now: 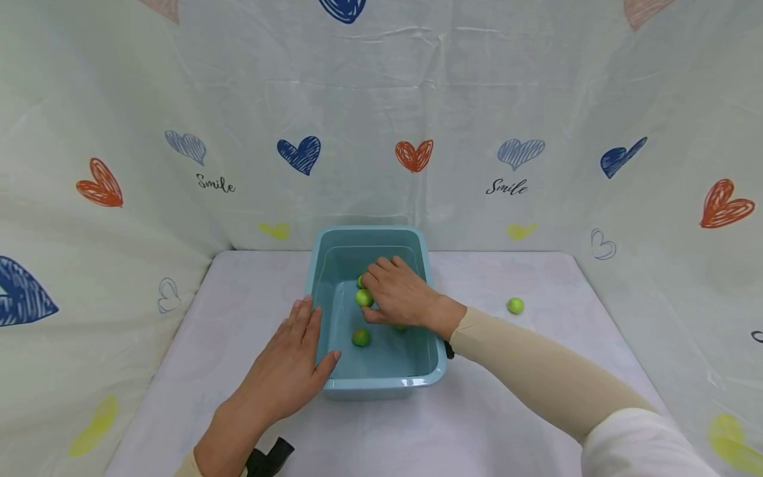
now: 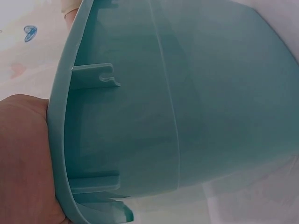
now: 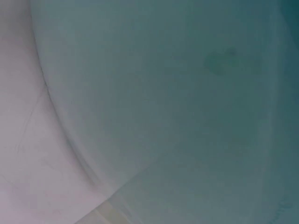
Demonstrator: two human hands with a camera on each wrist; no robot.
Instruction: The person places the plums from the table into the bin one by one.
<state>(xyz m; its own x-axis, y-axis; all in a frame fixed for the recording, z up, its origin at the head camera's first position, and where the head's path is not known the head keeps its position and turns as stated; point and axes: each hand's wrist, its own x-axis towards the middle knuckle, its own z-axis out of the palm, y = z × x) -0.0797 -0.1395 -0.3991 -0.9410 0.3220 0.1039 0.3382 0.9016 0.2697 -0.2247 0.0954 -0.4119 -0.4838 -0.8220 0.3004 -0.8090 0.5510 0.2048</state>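
Observation:
A light blue plastic basin stands on the table with several green limes in it. My right hand reaches over the basin's right side, a lime held between its thumb and fingers. Another lime shows just behind those fingers, partly covered. Nearer the front lies a darker lime, and one more lime peeks out under the hand. My left hand rests on the basin's left rim, fingers straight; the left wrist view shows that hand against the rim.
A single lime lies on the white-covered table, right of the basin. Behind the table hangs a pale curtain printed with hearts. The right wrist view is mostly filled by the blurred basin wall.

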